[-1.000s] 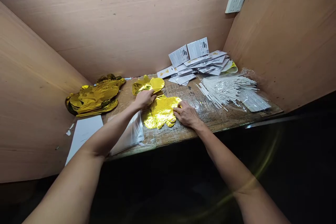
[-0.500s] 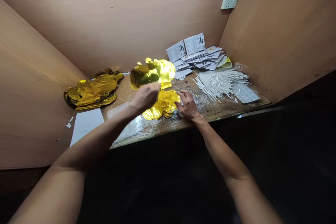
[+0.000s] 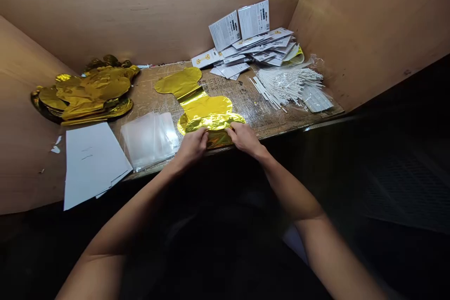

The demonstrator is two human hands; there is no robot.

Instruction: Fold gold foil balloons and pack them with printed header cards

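The fingers of the left hand and right hand are closed on the folded near end of a gold foil balloon, which lies flat at the edge of a plastic-covered table. An uneven pull could crease the foil — or drag it over that edge, past the clear plastic sleeves just beside.

Warm, soft light falls evenly across the plywood walls and bench, while everything below the bench edge sinks into near-black shadow. The gold foil throws sharp glare, and the wide lens bends the frame's edges.
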